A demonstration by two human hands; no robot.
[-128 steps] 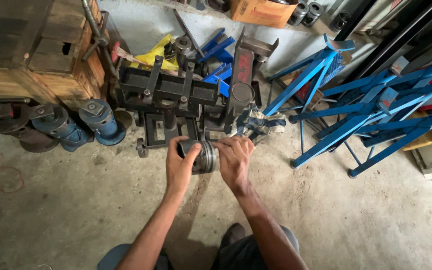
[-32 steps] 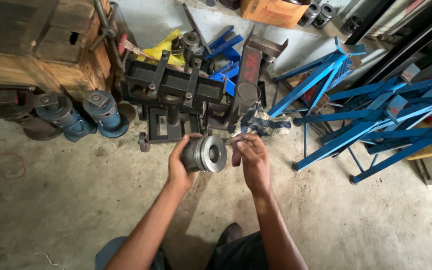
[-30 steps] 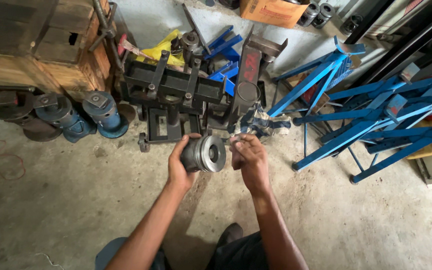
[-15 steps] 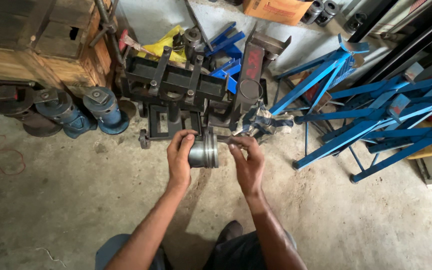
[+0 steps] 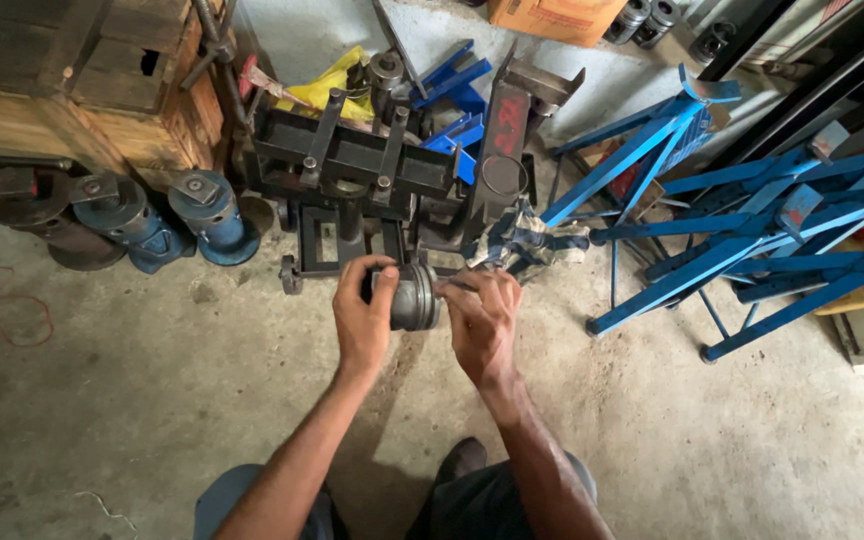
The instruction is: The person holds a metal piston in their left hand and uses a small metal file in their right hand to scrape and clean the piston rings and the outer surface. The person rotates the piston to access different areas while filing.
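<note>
Both hands hold a grey metal cylinder just in front of a dark steel machine frame.

The left hand (image 5: 364, 320) wraps its grip around the near-left side of the metal cylinder (image 5: 414, 297), fingers curled over the top and clamped on it. The right hand (image 5: 482, 320) presses against the cylinder's right end; its fingers are drawn together there, but whether they pinch the rim or some small part cannot be told. The cylinder is held off the concrete floor (image 5: 152, 400), just in front of the machine frame (image 5: 352, 165). Left of the frame stand blue-painted rollers (image 5: 207, 215) below a wooden crate (image 5: 82, 90). Right of the frame lie blue steel stands (image 5: 732, 210), well apart from the hands. Behind the frame, against the wall, is a yellow bag (image 5: 327, 90).
</note>
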